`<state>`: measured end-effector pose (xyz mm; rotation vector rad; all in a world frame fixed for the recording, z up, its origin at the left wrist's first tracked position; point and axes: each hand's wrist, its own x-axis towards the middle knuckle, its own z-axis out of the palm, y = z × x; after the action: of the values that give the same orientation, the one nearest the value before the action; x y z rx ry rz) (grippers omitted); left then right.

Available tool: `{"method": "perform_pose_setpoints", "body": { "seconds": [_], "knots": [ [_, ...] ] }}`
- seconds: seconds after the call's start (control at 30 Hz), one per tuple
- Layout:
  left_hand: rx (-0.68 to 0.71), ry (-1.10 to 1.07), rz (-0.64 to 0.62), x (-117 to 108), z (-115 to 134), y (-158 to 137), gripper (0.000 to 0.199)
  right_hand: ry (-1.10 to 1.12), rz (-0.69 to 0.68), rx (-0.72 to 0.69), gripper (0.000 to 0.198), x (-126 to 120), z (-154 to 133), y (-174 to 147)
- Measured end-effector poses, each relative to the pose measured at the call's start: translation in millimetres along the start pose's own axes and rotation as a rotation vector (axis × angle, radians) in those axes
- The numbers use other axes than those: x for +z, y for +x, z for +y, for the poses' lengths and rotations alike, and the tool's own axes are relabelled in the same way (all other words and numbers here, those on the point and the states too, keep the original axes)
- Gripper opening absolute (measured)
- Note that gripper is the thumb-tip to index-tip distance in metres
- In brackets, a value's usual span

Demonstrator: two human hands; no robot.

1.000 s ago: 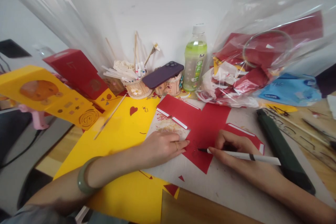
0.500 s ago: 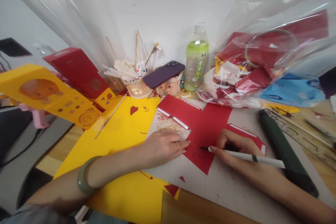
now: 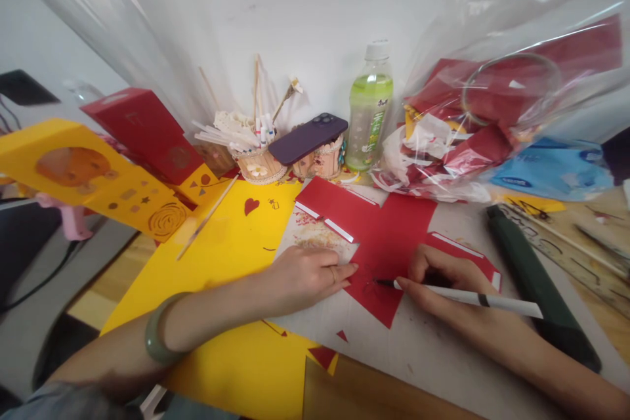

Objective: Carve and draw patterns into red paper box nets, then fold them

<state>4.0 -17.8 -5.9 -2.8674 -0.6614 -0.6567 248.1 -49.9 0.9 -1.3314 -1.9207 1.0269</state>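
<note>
A cut-out of red card (image 3: 394,230) with white strips along its flaps lies on a grey board. My left hand (image 3: 308,279), with a ring on one finger, rests flat, its fingertips on the left edge of the card's lower flap. In my right hand (image 3: 445,279) is a white pen (image 3: 512,304), gripped near its black tip. The tip is at faint dark lines drawn on that flap; whether it touches the card I cannot tell. Below the card are small red scraps (image 3: 322,357). Yellow card (image 3: 231,236) with a red heart on it stretches under my left forearm.
Behind stand pots of pens and sticks (image 3: 258,164), a purple phone (image 3: 310,138) on a pot, and a bottle (image 3: 369,111). A clear bag of scraps (image 3: 457,125) stands back right; a dark green tool (image 3: 541,289) lies right. Folded yellow (image 3: 88,170) and red boxes stand left.
My right hand and the pen have shifted very slightly to the right, with the tip still over the drawn lines. My left hand keeps its place on the card.
</note>
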Motion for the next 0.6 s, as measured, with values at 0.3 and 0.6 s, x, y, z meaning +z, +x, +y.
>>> {"method": "perform_pose_setpoints", "body": {
  "seconds": [0.3,0.6],
  "knots": [
    [-0.001,-0.009,-0.006,-1.6,0.5,1.4,0.031,0.019,0.037,0.016,0.028,-0.2,-1.9,-0.6],
    [-0.006,0.005,-0.04,-0.5,-0.2,-0.4,0.032,0.023,0.017,0.025,0.027,0.0,-0.3,0.2]
  ]
}}
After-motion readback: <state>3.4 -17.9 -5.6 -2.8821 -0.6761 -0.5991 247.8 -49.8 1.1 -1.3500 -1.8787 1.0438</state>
